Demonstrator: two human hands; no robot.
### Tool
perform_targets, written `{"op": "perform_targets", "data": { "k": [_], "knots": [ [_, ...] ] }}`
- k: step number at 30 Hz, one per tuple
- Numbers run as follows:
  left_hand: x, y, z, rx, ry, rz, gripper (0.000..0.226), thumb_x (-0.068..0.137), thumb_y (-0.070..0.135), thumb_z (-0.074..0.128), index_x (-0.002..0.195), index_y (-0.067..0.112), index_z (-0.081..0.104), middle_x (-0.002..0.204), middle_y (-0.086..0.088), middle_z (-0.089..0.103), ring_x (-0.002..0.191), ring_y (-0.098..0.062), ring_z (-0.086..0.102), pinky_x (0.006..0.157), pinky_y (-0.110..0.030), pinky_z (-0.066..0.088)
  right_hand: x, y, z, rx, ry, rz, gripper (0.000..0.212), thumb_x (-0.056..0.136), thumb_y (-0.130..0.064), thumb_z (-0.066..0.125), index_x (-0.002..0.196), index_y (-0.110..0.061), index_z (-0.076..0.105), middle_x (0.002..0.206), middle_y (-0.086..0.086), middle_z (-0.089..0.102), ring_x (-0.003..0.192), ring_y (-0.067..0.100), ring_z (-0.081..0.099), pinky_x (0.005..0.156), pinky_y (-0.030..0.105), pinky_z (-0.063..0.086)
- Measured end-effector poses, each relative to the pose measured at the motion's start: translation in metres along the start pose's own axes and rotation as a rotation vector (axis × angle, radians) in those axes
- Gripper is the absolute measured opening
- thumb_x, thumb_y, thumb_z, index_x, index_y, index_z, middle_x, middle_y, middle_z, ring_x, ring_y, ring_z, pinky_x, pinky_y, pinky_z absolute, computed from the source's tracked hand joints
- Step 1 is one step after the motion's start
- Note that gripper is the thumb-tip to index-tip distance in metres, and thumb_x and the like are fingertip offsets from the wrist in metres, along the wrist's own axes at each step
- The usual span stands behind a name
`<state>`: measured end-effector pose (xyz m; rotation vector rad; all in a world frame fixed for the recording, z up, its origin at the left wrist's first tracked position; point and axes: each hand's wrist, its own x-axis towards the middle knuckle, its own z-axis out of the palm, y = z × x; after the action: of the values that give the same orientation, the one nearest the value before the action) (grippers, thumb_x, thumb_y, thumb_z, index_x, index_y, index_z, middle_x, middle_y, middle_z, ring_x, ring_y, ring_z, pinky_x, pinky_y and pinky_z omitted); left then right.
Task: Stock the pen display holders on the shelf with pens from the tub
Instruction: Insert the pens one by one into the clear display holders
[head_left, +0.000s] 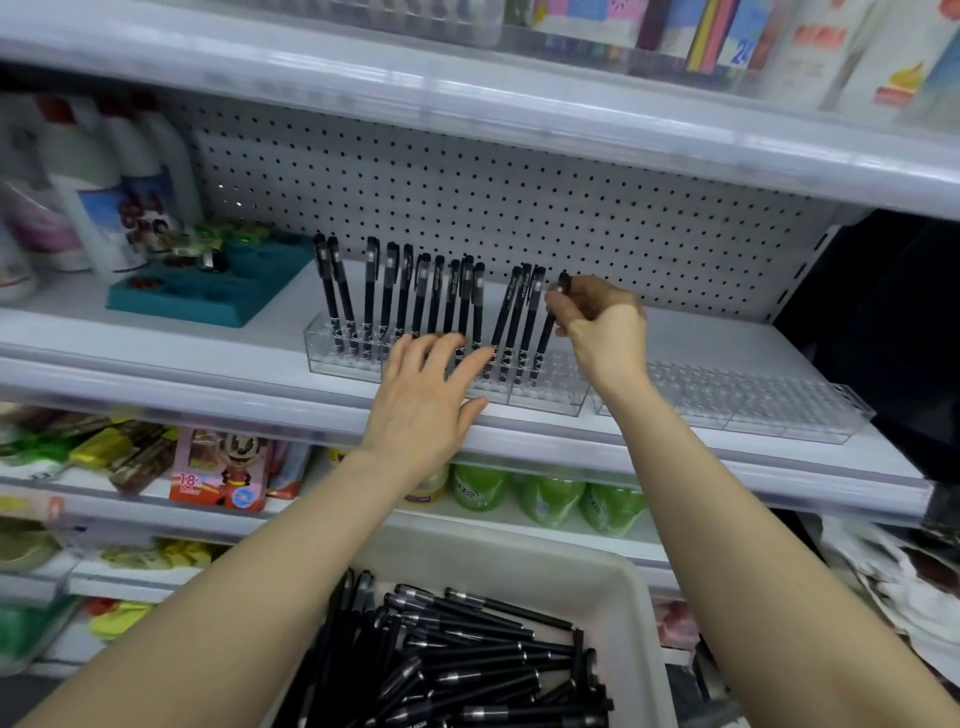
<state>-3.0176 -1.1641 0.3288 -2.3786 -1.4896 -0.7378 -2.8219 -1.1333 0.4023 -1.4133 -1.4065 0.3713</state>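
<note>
Several black pens (415, 296) stand upright in a clear display holder (337, 358) on the white shelf (675, 447). My right hand (597, 327) pinches one black pen (551, 325) near its cap, its lower end down in the holder at the right end of the row. My left hand (431, 395) rests with straight, spread fingers on the holder's front. An empty clear holder (753, 400) lies to the right. Below, a white tub (639, 613) holds a heap of black pens (467, 670).
A teal tray (208, 291) and white bottles (104, 197) stand at the shelf's left. A pegboard (467, 176) backs the shelf. Green bottles (550, 499) and snack packs (218, 473) fill the lower shelf. Another shelf hangs above.
</note>
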Motion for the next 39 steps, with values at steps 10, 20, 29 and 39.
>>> {"op": "perform_targets", "data": {
  "k": [10,20,29,39],
  "knots": [
    [-0.060,-0.005,-0.026,-0.228,0.006,-0.006,0.042,0.091,0.024,0.053,0.133,0.019,0.054,0.132,-0.005,0.051,0.123,-0.024,0.045,0.098,-0.043,0.046,-0.078,-0.005,-0.019,-0.056,0.060,-0.066,0.015,0.093,-0.019,0.062,0.106,-0.022,0.070,0.089,-0.011,0.070,0.080,0.011,0.066,0.079,0.027,0.056],
    [-0.153,-0.014,0.025,-0.161,-0.113,-0.018,0.045,0.087,0.023,0.064,0.131,0.019,0.058,0.122,-0.005,0.058,0.109,-0.029,0.053,0.095,-0.040,0.043,-0.198,0.030,0.016,-0.184,-0.281,-0.018,0.013,0.086,-0.013,0.068,0.091,-0.023,0.074,0.074,-0.016,0.068,0.068,-0.004,0.061,0.070,0.010,0.047],
    [-0.150,-0.008,0.029,-0.069,-0.152,-0.045,0.042,0.090,0.030,0.057,0.131,0.023,0.055,0.113,-0.003,0.058,0.104,-0.028,0.048,0.094,-0.039,0.034,-0.236,0.065,0.034,-0.532,-0.788,0.030,0.017,0.086,-0.022,0.070,0.103,-0.022,0.071,0.099,-0.002,0.072,0.093,0.018,0.065,0.087,0.031,0.051],
    [-0.150,-0.009,0.028,-0.095,-0.153,-0.066,0.040,0.090,0.026,0.058,0.130,0.023,0.056,0.113,-0.002,0.058,0.104,-0.027,0.048,0.095,-0.038,0.034,-0.231,0.071,0.035,-0.595,-0.858,0.074,0.006,0.086,-0.021,0.070,0.092,-0.019,0.071,0.096,0.001,0.071,0.091,0.019,0.063,0.083,0.029,0.050]
  ]
}}
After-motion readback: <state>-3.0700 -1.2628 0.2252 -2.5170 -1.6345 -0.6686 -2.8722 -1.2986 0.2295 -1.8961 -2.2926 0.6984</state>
